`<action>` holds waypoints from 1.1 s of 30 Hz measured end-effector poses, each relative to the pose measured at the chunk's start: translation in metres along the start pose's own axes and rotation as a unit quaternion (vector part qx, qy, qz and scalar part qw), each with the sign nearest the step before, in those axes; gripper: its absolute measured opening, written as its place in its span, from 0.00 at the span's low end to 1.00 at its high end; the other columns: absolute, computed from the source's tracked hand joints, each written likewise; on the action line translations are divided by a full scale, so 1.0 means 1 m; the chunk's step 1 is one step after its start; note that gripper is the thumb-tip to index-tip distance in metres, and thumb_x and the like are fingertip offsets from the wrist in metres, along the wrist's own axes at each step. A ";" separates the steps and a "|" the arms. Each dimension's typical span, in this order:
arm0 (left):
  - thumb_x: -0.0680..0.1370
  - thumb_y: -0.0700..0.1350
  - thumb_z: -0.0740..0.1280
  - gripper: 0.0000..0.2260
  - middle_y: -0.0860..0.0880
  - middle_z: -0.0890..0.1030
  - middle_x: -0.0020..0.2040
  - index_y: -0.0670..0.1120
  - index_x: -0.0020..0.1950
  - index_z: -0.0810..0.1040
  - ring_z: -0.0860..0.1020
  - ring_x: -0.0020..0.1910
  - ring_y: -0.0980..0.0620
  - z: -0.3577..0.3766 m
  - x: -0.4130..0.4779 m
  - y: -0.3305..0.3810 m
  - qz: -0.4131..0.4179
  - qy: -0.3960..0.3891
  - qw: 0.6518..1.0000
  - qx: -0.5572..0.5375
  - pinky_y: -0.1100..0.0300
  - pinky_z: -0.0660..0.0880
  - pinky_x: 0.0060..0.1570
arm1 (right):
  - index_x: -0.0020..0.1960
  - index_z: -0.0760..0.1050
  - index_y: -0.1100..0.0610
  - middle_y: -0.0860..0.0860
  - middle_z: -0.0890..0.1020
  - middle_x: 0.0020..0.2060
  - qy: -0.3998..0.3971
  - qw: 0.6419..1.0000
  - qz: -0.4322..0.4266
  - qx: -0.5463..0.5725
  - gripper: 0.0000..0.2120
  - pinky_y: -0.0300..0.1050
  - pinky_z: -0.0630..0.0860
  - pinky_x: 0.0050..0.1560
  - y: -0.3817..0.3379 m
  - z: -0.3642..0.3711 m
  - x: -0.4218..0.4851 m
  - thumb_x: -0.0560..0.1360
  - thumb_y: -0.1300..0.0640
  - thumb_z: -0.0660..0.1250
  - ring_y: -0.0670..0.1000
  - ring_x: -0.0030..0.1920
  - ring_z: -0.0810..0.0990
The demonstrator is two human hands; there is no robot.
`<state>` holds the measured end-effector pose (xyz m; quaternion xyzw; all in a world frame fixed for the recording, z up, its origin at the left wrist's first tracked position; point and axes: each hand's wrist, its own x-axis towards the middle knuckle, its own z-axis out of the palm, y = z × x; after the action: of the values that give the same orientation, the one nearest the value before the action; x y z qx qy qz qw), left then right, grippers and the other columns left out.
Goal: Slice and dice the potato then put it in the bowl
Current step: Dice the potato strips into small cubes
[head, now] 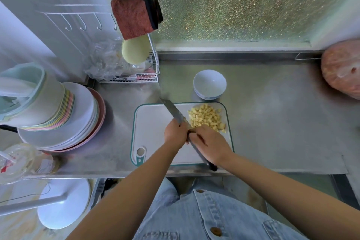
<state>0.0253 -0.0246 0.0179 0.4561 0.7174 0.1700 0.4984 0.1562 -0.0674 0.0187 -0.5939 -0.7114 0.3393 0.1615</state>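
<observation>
A pile of diced yellow potato (206, 118) lies on the far right part of the white, green-rimmed cutting board (153, 122). Just beyond the board stands an empty white bowl (210, 84). My right hand (211, 144) grips the dark handle of a knife (171, 108), whose blade points up and left over the board. My left hand (175, 132) is at the blade near the handle, its fingers curled against the steel. The butt of the handle sticks out below my right wrist. What lies under my two hands is hidden.
A stack of plates and bowls (64, 115) stands at the left on the steel counter (272, 122). A white wire rack (136, 72) with a red cloth and sponge sits at the back left. A wrapped reddish bundle (342, 68) lies at the far right.
</observation>
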 end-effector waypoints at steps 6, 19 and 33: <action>0.79 0.41 0.55 0.09 0.45 0.76 0.35 0.40 0.45 0.73 0.73 0.31 0.49 -0.006 0.003 0.001 -0.033 -0.040 0.989 -0.141 0.61 0.68 0.28 | 0.73 0.52 0.35 0.47 0.47 0.77 -0.015 0.999 -0.045 0.014 0.28 0.44 0.40 0.74 0.023 0.009 0.009 0.75 0.31 0.35 0.46 0.76 0.42; 0.77 0.43 0.54 0.10 0.41 0.73 0.40 0.40 0.45 0.72 0.73 0.38 0.44 -0.016 -0.003 -0.002 -0.042 -0.035 0.983 -0.173 0.52 0.74 0.38 | 0.75 0.51 0.37 0.46 0.40 0.77 -0.036 0.997 0.062 -0.035 0.29 0.53 0.39 0.74 0.021 0.012 0.030 0.76 0.33 0.36 0.51 0.76 0.38; 0.77 0.45 0.54 0.10 0.42 0.71 0.38 0.42 0.41 0.71 0.71 0.36 0.44 -0.019 -0.006 -0.002 -0.010 -0.039 0.994 -0.097 0.49 0.75 0.38 | 0.76 0.57 0.47 0.49 0.44 0.77 -0.038 0.991 0.111 -0.059 0.24 0.53 0.41 0.74 0.012 0.004 0.036 0.82 0.43 0.46 0.54 0.76 0.40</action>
<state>0.0084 -0.0267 0.0286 0.4049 0.6819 0.2157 0.5696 0.1541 -0.0335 0.0017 -0.6649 -0.6652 0.3344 0.0602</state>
